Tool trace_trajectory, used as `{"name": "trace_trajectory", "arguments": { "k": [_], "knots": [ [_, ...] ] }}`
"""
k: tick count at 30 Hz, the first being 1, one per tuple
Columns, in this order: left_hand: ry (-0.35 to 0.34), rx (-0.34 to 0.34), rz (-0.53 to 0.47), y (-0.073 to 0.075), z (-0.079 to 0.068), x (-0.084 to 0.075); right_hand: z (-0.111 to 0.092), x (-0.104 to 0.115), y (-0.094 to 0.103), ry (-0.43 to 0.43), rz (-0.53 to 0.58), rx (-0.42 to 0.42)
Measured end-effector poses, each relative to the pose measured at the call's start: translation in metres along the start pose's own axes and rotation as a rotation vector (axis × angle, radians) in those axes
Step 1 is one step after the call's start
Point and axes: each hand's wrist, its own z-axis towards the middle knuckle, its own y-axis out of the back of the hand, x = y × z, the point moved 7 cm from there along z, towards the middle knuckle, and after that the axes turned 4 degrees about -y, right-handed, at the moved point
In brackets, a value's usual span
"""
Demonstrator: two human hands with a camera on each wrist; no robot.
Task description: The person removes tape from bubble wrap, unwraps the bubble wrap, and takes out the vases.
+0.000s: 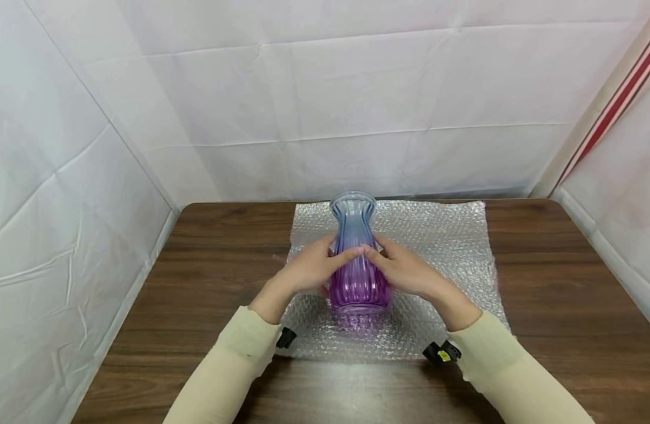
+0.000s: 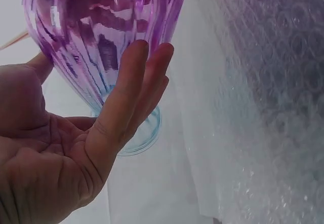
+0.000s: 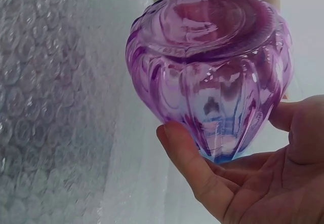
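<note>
A ribbed glass vase (image 1: 359,284), blue at its flared mouth and purple toward the base, is gripped from both sides. It leans with its mouth away from the person and its base toward them. My left hand (image 1: 311,266) holds its left side, thumb across the front and fingers around the far side. From the right, my right hand (image 1: 410,271) grips it the same way, and the two thumb tips meet over the glass. Beneath lies a sheet of bubble wrap (image 1: 436,235). The right wrist view shows the vase's round base (image 3: 202,24) above the wrap.
The bubble wrap lies on a dark brown wooden table (image 1: 542,282). White cloth (image 1: 357,106) hangs behind and at both sides, with a red stripe at the right corner. Small black devices are strapped at both wrists, close over the wrap's near edge.
</note>
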Motion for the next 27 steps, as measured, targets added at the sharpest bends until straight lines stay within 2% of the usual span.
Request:
{"name": "trace_trajectory", "arguments": {
  "k": [7, 10, 14, 18, 27],
  "knots": [
    [-0.003, 0.009, -0.064, 0.007, -0.008, -0.004, 0.001, 0.013, -0.002, 0.038, -0.011, 0.007],
    [-0.004, 0.008, -0.088, 0.010, -0.009, -0.003, 0.002, 0.016, -0.003, 0.022, -0.033, -0.002],
    [0.005, -0.014, -0.070, 0.016, -0.012, -0.004, 0.004, 0.022, -0.004, 0.036, -0.047, -0.007],
    [0.013, -0.034, -0.074, 0.021, -0.014, -0.005, 0.007, 0.029, -0.005, 0.067, -0.007, 0.008],
    [-0.016, -0.051, -0.079, 0.030, -0.019, -0.009, 0.011, 0.039, -0.006, 0.076, -0.026, -0.027]
  ]
}}
